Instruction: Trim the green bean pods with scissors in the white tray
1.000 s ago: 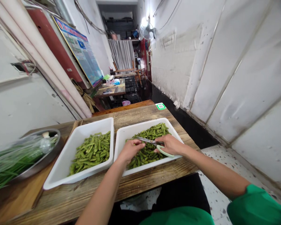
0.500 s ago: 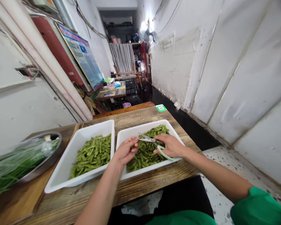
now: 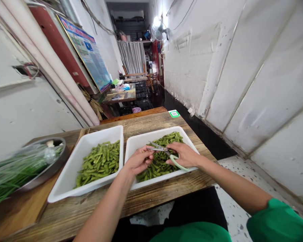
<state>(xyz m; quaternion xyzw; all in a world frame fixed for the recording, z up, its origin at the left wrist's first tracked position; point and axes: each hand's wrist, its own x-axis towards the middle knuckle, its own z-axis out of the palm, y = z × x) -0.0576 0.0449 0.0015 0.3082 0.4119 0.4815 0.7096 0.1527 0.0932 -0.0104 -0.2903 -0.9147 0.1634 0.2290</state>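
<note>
My right hand (image 3: 182, 154) grips scissors (image 3: 160, 149) by their pale green handles, above the right tray. The blades are parted and point left. My left hand (image 3: 140, 158) is pinched shut right at the blade tips; whatever it holds is too small and covered to make out. Below both hands, green edamame pods (image 3: 159, 166) fill much of the right white tray (image 3: 136, 140). Beside it, the left white tray (image 3: 65, 186) contains a heap of edamame pods (image 3: 101, 161), with no hand touching it.
Both trays rest on a wooden table (image 3: 151, 201). At the left, a metal bowl (image 3: 40, 179) with bagged green stalks (image 3: 22, 169) stands on a wooden board (image 3: 27, 208). A green QR-code card (image 3: 174, 114) lies at the table's far corner. A white wall (image 3: 192, 60) runs along the right.
My left hand has shifted slightly right, and its fingers now overlap the blade tips more. The scissors stay parted in my right hand. The view has tilted slightly.
</note>
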